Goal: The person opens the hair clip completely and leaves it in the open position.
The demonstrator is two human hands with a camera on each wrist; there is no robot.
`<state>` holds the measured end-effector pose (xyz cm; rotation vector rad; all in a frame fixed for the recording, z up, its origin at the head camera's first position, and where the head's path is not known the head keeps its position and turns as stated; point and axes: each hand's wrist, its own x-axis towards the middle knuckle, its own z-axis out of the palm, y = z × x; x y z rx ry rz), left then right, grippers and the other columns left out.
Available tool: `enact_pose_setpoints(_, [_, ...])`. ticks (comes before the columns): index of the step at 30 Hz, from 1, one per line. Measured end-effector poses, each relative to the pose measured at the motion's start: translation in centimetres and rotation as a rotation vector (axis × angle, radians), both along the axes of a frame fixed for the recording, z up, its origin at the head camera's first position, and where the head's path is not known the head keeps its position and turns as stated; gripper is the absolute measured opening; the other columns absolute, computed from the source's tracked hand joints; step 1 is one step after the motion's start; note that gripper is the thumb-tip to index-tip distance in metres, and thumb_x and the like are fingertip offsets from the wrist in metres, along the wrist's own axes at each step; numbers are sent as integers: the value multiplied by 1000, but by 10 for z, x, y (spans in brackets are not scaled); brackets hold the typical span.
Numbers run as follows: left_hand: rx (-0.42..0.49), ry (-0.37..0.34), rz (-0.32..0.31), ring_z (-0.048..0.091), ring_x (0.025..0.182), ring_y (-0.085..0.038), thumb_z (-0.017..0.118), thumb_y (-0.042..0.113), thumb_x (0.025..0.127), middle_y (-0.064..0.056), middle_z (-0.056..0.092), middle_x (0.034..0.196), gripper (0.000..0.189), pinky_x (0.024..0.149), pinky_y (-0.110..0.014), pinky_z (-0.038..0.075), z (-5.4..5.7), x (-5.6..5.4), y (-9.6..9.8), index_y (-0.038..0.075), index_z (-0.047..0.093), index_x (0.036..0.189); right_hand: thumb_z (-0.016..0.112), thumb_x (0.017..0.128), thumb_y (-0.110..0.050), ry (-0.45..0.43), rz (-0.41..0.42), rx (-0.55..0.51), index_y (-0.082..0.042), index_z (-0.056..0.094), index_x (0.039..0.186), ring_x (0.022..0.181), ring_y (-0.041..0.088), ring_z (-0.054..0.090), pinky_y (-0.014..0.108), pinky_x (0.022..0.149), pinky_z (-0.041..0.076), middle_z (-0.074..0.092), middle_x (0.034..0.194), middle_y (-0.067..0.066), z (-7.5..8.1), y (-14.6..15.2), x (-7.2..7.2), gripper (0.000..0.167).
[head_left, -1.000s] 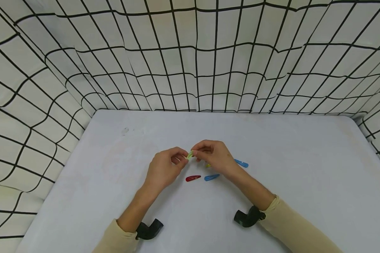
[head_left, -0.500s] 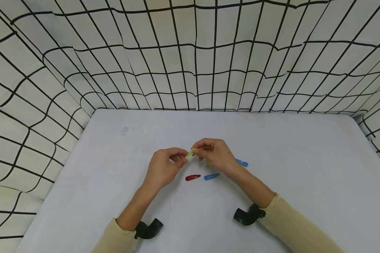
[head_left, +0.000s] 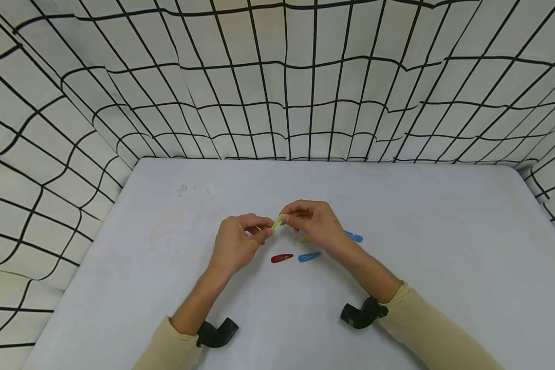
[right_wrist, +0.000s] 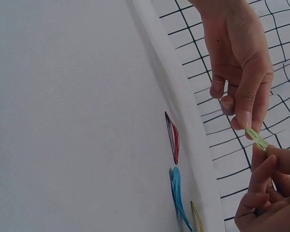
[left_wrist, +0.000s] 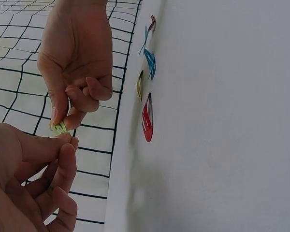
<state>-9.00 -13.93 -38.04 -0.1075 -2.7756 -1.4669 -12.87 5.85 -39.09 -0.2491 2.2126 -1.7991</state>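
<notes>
My left hand (head_left: 239, 240) and right hand (head_left: 316, 224) meet above the table, each pinching one end of a light green snap hair clip (head_left: 277, 222). Both wrist views show the green clip (left_wrist: 59, 128) stretched between the two sets of thumbs and fingertips. Below the hands lie a red hair clip (head_left: 282, 258) and a blue hair clip (head_left: 309, 257). A yellow-green clip (head_left: 304, 239) is partly hidden by my right hand. Beyond the right wrist, a second blue clip (head_left: 354, 236) shows in part.
The white table (head_left: 176, 205) is bordered by white walls with black netting (head_left: 277, 87). Black elbow-shaped pieces (head_left: 218, 333) are fixed at both wrists near the beige sleeves (head_left: 437, 326). In the left wrist view, a pinkish clip (left_wrist: 152, 23) lies past the blue ones.
Both hands keep their pinch on the green hair clip and stay almost in place. The whole head view shifts slightly upward; the clips on the table stay put.
</notes>
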Motion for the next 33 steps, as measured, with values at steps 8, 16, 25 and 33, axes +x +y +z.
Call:
enact_pose_setpoints(8, [3, -3, -4, 68, 68, -15, 80, 6, 88, -6, 78, 85, 12, 52, -23, 40, -1, -1, 0, 11, 84, 98, 72, 98, -15, 3, -4, 11, -8, 77, 106, 79, 18, 60, 29, 71, 48, 74, 98, 15, 0, 0, 0, 12])
enact_pose_setpoints(16, [0, -4, -6, 66, 66, -14, 81, 6, 88, -5, 77, 82, 11, 51, -23, 39, -2, -1, 0, 11, 84, 98, 73, 98, -15, -10, -11, 18, -8, 78, 106, 83, 25, 62, 28, 71, 48, 75, 96, 12, -1, -1, 0, 11])
enact_pose_setpoints(25, [-5, 0, -15, 64, 65, -14, 81, 6, 88, -5, 76, 80, 11, 50, -23, 35, -5, -2, -2, 11, 84, 97, 72, 99, -15, -12, 3, 20, -8, 78, 106, 78, 16, 57, 22, 65, 42, 73, 101, 23, 0, -2, 1, 12])
enact_pose_setpoints(33, [1, -2, -20, 64, 66, -14, 81, 5, 88, -5, 75, 79, 11, 50, -23, 35, -5, -2, -2, 10, 84, 97, 72, 99, -16, -4, 3, 31, -9, 78, 106, 78, 17, 56, 22, 65, 40, 72, 99, 22, -2, -2, 0, 12])
